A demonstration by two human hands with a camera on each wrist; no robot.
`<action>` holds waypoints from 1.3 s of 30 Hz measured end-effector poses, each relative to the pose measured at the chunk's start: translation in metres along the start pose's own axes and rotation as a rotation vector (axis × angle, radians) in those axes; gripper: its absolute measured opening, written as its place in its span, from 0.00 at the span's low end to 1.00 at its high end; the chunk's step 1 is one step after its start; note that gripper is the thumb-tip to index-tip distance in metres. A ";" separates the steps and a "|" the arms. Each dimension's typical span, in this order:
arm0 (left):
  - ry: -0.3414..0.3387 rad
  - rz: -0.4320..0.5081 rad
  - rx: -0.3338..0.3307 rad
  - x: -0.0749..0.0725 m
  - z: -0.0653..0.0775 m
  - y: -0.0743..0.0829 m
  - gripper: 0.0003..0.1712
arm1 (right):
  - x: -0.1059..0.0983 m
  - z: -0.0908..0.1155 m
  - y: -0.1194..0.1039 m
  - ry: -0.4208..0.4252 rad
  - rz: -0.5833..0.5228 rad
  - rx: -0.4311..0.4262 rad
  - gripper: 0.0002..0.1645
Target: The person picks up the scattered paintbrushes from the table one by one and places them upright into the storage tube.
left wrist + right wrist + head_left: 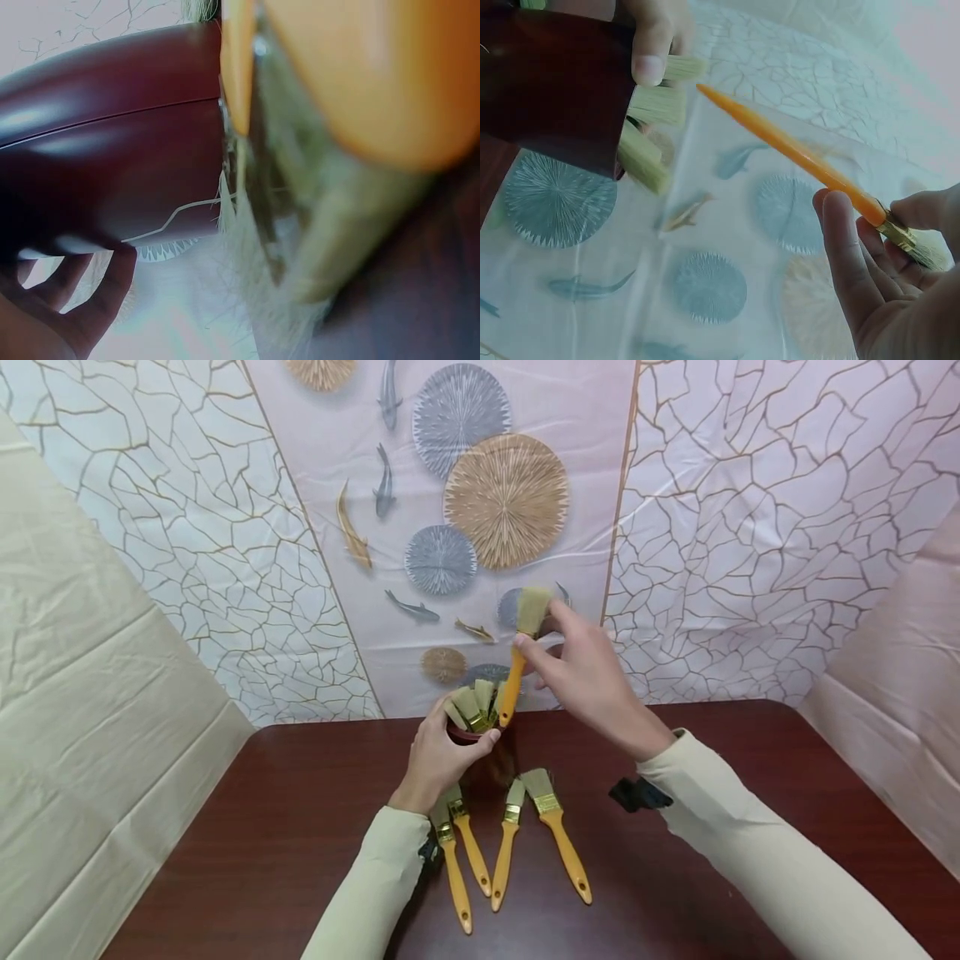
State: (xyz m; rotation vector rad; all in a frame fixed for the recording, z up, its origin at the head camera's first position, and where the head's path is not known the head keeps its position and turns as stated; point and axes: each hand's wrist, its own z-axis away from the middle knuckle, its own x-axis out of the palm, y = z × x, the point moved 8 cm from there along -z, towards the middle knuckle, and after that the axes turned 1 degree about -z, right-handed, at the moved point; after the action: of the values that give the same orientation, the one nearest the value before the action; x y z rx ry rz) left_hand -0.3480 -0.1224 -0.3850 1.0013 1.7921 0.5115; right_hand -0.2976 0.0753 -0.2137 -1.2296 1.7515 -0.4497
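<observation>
Dark red and glossy, the cup [551, 97] is what I steer my eye by from this end of the feed. On its left side the person's left hand [442, 758] is wrapped about the wall, thumb laid along the near part of the rim and fingers round the outside; that grip is closed firmly enough to hold the cup. Above the cup and to its right, the right hand [588, 672] is raised, wrist turned so the thumb faces it. I read a pinch there: thumb and fingertips drawn together near the metal band of one brush [513, 685]. That brush has its bristles up and its yellow handle slanting down towards the cup's mouth, the handle's end just apart from the bristles there.

Inside the cup, I count at least three brushes [468, 706] standing bristles up; the cup hides their handles. On its near side, four loose brushes [506, 860] lie on the dark table [300, 827], bristle ends towards it and yellow handles away: two to its near left, partly behind the left wrist, one nearly straight in front, one to its near right. Beyond the cup hangs a cloth [525, 410] printed with fish and round fans.
</observation>
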 end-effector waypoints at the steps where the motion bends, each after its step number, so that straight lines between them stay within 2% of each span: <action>1: 0.000 0.001 0.001 -0.001 0.000 0.000 0.48 | 0.005 -0.003 -0.001 -0.013 0.011 -0.005 0.14; 7: -0.005 0.000 0.013 -0.001 0.000 -0.001 0.46 | 0.033 -0.017 0.009 -0.133 0.122 0.005 0.15; 10: -0.005 0.003 0.016 0.000 0.001 -0.002 0.46 | 0.049 -0.016 0.021 -0.195 0.152 0.001 0.20; 12: -0.001 0.006 0.013 0.001 0.002 -0.003 0.46 | 0.058 -0.012 0.029 -0.221 0.178 -0.020 0.26; 16: -0.005 0.011 0.012 0.003 0.004 -0.004 0.46 | 0.072 0.000 0.040 -0.258 0.257 -0.105 0.21; 18: -0.006 0.006 0.010 0.004 0.003 -0.004 0.47 | 0.078 0.006 0.045 -0.270 0.295 -0.143 0.15; 20: -0.004 0.004 0.011 0.003 0.002 -0.003 0.48 | 0.083 0.012 0.050 -0.271 0.323 -0.172 0.14; 26: 0.008 -0.013 -0.009 -0.001 -0.002 -0.001 0.51 | 0.088 0.023 0.059 -0.207 0.443 -0.254 0.13; 30: -0.001 -0.010 -0.022 0.000 -0.002 0.000 0.50 | 0.089 0.027 0.060 -0.188 0.477 -0.292 0.13; 34: -0.014 -0.002 -0.028 0.000 -0.001 0.000 0.49 | 0.088 0.029 0.062 -0.195 0.427 -0.274 0.17; 39: -0.035 0.014 -0.009 -0.002 0.000 0.000 0.49 | 0.074 0.033 0.073 -0.132 0.203 -0.156 0.25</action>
State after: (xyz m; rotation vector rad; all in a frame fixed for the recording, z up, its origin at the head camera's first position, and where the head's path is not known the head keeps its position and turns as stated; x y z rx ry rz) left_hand -0.3477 -0.1238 -0.3843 1.0108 1.7515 0.5075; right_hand -0.3154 0.0482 -0.3176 -1.1466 1.8012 -0.1127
